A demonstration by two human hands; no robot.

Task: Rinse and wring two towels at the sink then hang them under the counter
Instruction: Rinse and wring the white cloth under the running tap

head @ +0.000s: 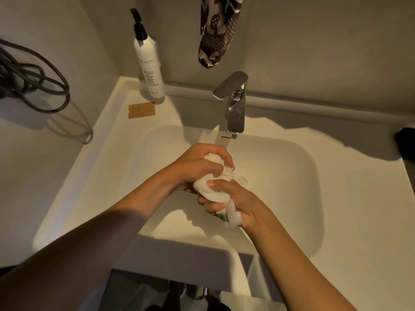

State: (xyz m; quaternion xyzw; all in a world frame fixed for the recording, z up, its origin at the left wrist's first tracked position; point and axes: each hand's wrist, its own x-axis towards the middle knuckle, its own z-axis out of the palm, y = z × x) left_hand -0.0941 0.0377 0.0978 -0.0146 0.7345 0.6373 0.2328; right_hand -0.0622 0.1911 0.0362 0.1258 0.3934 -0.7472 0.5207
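Observation:
A small white towel (213, 189) is twisted into a tight roll over the white sink basin (292, 176). My left hand (197, 164) grips its upper end from the left, fingers curled over it. My right hand (233, 200) clasps its lower end, and a loose corner sticks out below the palm. Both hands hold the roll just in front of the chrome faucet (235, 104). I cannot tell whether water is running. A second pale towel (258, 279) hangs below the counter's front edge.
A white pump bottle (149, 66) stands at the back left of the counter beside a tan card (141, 110). A patterned brown cloth (216, 32) hangs on the wall above the faucet. Dark cables (31, 81) loop at left. A black object (405, 140) sits at right.

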